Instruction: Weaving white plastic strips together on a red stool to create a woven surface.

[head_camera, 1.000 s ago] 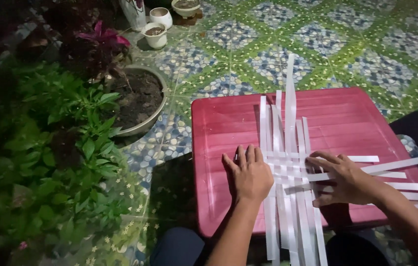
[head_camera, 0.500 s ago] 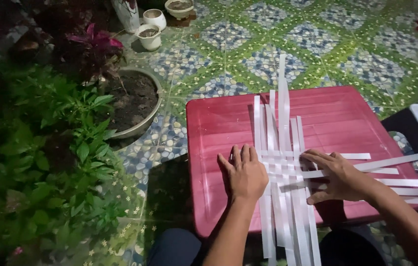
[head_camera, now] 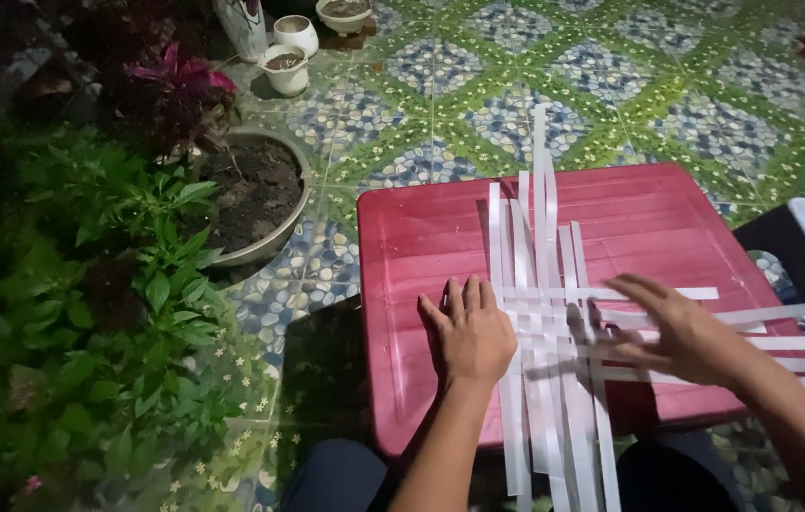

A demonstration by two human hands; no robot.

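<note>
Here: left hand flat, fingers spread, pressing woven white paper strips onto red square plastic table. Right hand open, fingers extended, hovering over crosswise strips, gripping nothing.

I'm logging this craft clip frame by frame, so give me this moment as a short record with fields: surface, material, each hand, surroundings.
surface: red plastic tabletop, square, on a patterned green and blue tiled floor
material: long white flat strips, several lengthwise and several crosswise, interlaced near the middle
left hand: flat, palm down, pressing the left edge of the strips
right hand: fingers spread over the crosswise strips, slightly blurred; no closed grip visible
surroundings: round pot of dark soil, green leafy plants, two small white pots
</note>
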